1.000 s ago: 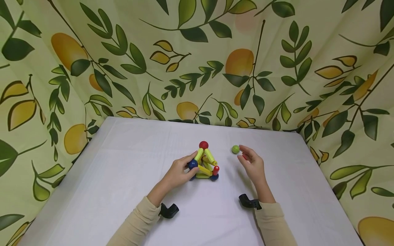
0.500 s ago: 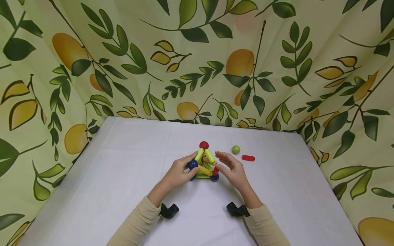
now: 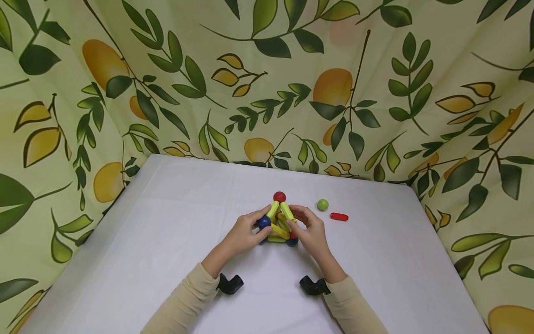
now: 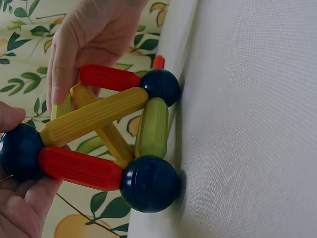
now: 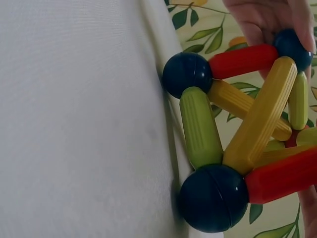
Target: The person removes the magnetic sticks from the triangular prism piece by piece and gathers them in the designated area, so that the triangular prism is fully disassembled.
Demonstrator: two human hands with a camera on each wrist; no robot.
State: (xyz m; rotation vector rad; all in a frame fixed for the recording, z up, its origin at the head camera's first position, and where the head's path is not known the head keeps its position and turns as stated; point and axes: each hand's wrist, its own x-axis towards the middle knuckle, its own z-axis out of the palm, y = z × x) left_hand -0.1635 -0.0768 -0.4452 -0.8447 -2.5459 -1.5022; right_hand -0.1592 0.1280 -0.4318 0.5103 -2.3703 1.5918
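Observation:
A magnetic ball-and-rod structure stands on the white table, with a red ball (image 3: 279, 197) at its top in the head view. My left hand (image 3: 244, 233) pinches a raised blue ball (image 4: 20, 151) at the left corner between thumb and fingers. At the right side, my right hand (image 3: 313, 232) pinches the lower end of a yellow-green rod (image 3: 287, 211) that slopes down from the red ball. Just below that end, an upright red rod (image 4: 110, 77) rises from a blue ball (image 4: 161, 88) on the table. Yellow rods (image 5: 262, 116) cross the frame diagonally.
Right of the structure, a green ball (image 3: 323, 204) and a loose red rod (image 3: 339, 216) lie on the white tablecloth (image 3: 187, 195). A leaf-and-fruit patterned curtain (image 3: 267, 83) surrounds the table's back and sides. Black wrist mounts (image 3: 230, 284) sit at both cuffs.
My right hand has let go of a red rod beside the green ball and moved left to the structure, now gripping the yellow-green rod. The left hand keeps its hold.

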